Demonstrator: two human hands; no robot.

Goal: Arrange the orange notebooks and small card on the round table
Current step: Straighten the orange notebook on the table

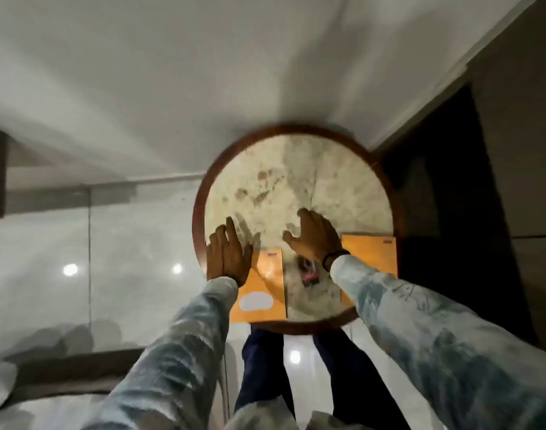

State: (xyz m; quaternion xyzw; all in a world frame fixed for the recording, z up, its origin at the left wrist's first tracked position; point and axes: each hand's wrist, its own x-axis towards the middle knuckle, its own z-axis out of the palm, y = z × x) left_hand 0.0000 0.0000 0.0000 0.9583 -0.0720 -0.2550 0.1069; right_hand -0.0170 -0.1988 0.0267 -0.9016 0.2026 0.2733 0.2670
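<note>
A round table (pixel 343 181) with a pale stone top and dark wooden rim stands in front of me. One orange notebook (pixel 264 301) with a white label lies at its near left edge and overhangs the rim. Another orange notebook (pixel 371 256) lies at the right edge, partly under my right sleeve. Between them lies a small dark card (pixel 308 273), blurred. My left hand (pixel 226 256) hovers flat over the left notebook's far corner, holding nothing. My right hand (pixel 315 237) is spread over the tabletop beside the right notebook, fingers apart and empty.
A white wall rises behind the table, and a dark doorway (pixel 445 212) opens at the right. Glossy pale floor (pixel 125 259) lies to the left. A bed or sofa edge with pillows (pixel 23 383) fills the lower left. My dark trouser legs (pixel 262 367) show below the table.
</note>
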